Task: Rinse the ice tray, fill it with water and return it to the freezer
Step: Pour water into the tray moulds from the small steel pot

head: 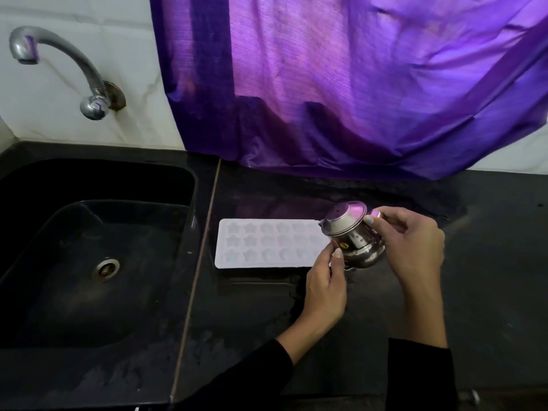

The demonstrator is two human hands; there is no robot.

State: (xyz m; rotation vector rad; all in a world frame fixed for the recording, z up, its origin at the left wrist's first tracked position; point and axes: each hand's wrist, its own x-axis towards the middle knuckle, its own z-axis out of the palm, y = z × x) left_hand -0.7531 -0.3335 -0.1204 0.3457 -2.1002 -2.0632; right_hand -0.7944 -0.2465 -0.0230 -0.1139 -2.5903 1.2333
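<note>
**Steel pot tilted over the star tray**

Fingers point(334, 253) of the left hand point(323, 287) curled narrow against the near side of a small steel pot point(354, 237), thumb and fingertips pinching its belly low down. Right hand point(410, 244) wrapped round the far side of the same pot from about 3 o'clock, one painted fingertip pressed against the rim. Held clear of the counter between both hands, tipped with its mouth toward 10 o'clock, over the right end of the ice tray point(267, 243). Whether water ran from the mouth, impossible to tell.

Lay flat on the black counter point(489, 262), that tray: white, with rows of star-shaped cells, long side running 9 to 3 o'clock, right end hidden behind the pot and the left hand. Contents of the cells too pale to judge.

At 9 o'clock from the tray, past a thin seam in the stone, a black sink point(184, 185) with a metal drain point(105, 269) in the basin floor. Up at 10 o'clock from the sink, a curved metal tap point(59, 59) fixed to the white wall, spout turned away to 9 o'clock, nothing seen falling from it. At 12 o'clock from the tray, a purple curtain point(341, 84) hanging down to the back edge of the counter, its glow reflected on the stone and the pot. Dark sleeves point(252, 378) on both forearms at 6 o'clock.
</note>
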